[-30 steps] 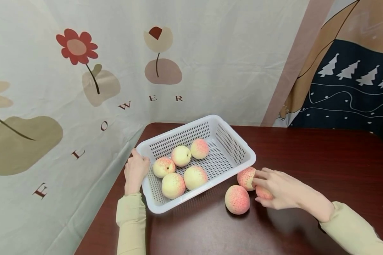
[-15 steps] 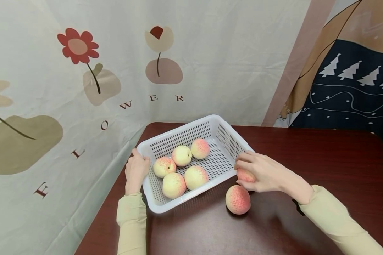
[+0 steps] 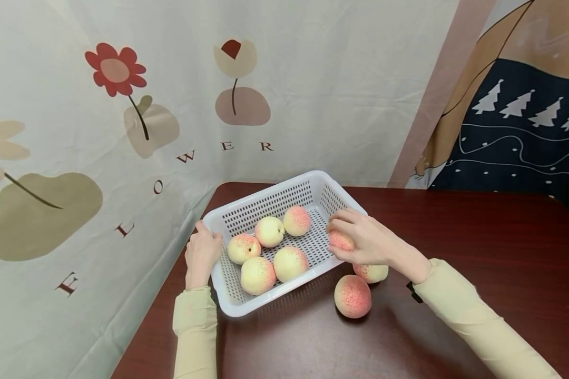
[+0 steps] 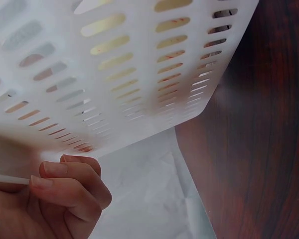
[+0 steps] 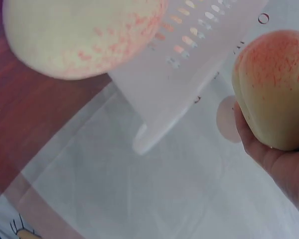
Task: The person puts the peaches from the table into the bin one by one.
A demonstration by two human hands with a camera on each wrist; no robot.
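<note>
A white perforated plastic basket (image 3: 265, 301) stands on the table with several peaches in it, among them a yellowish one (image 3: 291, 264) near the front. My left hand (image 3: 203, 255) grips the basket's left rim; in the left wrist view its fingers (image 4: 72, 186) curl against the rim. My right hand (image 3: 367, 239) holds a pink-and-yellow peach (image 3: 341, 241) over the right part of the basket. The same held peach (image 5: 276, 89) shows at the right of the right wrist view. Two peaches lie outside the basket: a redder one (image 3: 353, 297) and a partly hidden one (image 3: 371, 273).
The dark red-brown table (image 3: 479, 252) extends to the right and in front of the basket. A pale printed curtain (image 3: 332, 105) with flowers and letters hangs right behind the table and along its left side.
My right hand has carried its peach leftward and up, from beside the loose peaches to over the basket. The left hand and basket have stayed in place.
</note>
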